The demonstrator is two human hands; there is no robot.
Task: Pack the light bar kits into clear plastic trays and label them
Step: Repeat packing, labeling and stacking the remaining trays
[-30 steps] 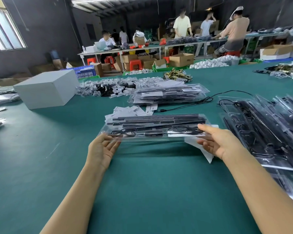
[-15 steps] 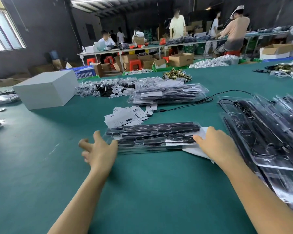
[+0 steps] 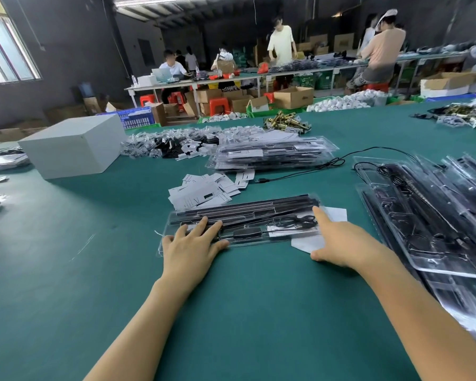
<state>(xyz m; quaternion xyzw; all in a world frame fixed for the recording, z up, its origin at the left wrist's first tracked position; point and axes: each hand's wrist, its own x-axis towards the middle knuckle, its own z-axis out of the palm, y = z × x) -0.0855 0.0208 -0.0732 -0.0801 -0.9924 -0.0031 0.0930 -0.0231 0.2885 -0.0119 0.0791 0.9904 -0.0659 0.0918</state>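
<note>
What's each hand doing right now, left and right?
Left hand: open, flat, fingers pressing the left end of the clear plastic tray.
Right hand: open, palm down at the tray's right end, gripping nothing.

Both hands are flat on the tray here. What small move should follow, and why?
Probably reach the left hand to the labels just behind the tray: the tray lies flat on the table, filled, with no label visible on top. The right hand can steady it.
</note>
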